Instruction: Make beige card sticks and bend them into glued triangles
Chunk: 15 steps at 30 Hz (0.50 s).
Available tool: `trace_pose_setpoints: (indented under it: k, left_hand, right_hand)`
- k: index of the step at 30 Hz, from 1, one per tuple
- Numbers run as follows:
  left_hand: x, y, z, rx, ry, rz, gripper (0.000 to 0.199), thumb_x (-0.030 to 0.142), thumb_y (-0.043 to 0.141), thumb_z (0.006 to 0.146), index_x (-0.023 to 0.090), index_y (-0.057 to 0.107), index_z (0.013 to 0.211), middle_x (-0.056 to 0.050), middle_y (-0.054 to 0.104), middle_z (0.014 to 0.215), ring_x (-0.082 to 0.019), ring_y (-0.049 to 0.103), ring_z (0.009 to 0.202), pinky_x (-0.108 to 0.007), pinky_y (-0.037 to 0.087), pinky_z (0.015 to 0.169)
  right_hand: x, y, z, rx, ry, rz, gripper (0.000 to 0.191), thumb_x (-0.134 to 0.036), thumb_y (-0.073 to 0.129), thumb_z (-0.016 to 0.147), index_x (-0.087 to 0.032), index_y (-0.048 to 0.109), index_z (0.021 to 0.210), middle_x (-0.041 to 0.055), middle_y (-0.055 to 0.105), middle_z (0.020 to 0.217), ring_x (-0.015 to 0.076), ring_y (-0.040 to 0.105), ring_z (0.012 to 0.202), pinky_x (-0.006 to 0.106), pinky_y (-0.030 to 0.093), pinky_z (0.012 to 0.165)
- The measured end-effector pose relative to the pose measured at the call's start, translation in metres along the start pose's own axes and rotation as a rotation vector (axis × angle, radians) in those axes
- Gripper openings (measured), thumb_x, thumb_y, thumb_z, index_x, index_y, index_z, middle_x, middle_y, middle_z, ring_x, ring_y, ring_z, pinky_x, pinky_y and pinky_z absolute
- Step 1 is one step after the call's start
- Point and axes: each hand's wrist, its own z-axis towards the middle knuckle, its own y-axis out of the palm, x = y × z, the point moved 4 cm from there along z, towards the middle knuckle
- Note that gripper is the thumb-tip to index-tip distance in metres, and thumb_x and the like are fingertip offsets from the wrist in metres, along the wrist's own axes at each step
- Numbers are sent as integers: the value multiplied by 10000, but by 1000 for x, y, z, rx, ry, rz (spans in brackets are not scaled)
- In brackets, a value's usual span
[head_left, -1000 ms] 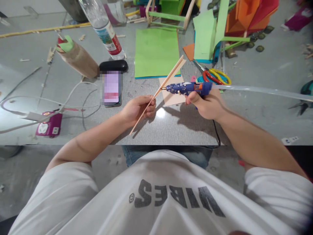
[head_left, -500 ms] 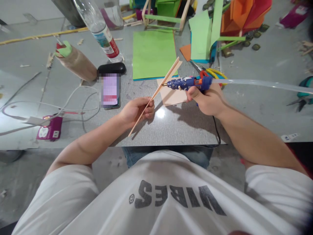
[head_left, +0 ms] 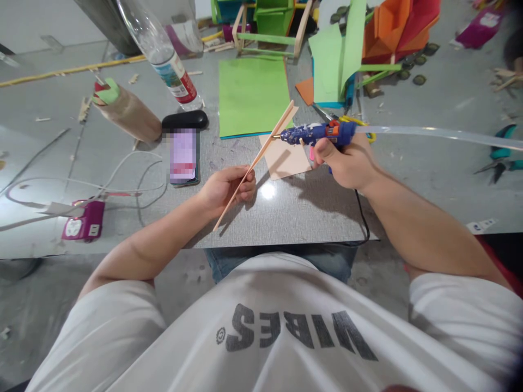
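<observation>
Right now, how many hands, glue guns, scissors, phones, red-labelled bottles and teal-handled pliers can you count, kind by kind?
Left hand, right hand: 2
Glue gun: 1
Scissors: 1
Phone: 1
Red-labelled bottle: 1
Teal-handled pliers: 1
Total: 7

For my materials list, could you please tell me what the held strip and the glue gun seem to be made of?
Strip: probably bare matte wood, from its pale tan colour and thin, straight form. Glue gun: apparently moulded plastic, given its glossy blue body; its golden nozzle looks metallic.

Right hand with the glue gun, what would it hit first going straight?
The glue gun in the right hand would likely meet the thin wooden strip; its nozzle looks close to touching, though depth is unclear.
</observation>
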Motion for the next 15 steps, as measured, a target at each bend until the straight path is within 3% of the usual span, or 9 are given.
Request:
trace_pose_setpoints:
  k: [9,15]
  left_hand:
    - [0,0,0,-7,1,8,267,204,683,1027,201,620,767,3,493,606,-143,526,508,-217,477,517]
    - [0,0,0,-4,-9,-3,270,204,704,1025,216,599,777,15,481,605,-147,522,505,-221,487,520]
  right_hand:
    - [4,-8,3,42,-7,-50,885,-1159,700,900,-305,634,676,27,650,634,241,695,647,411,557,615]
    - [14,-11,6,58,-28,-35,859,-1095,705,979,-290,644,684,14,618,630,213,684,612,406,582,632]
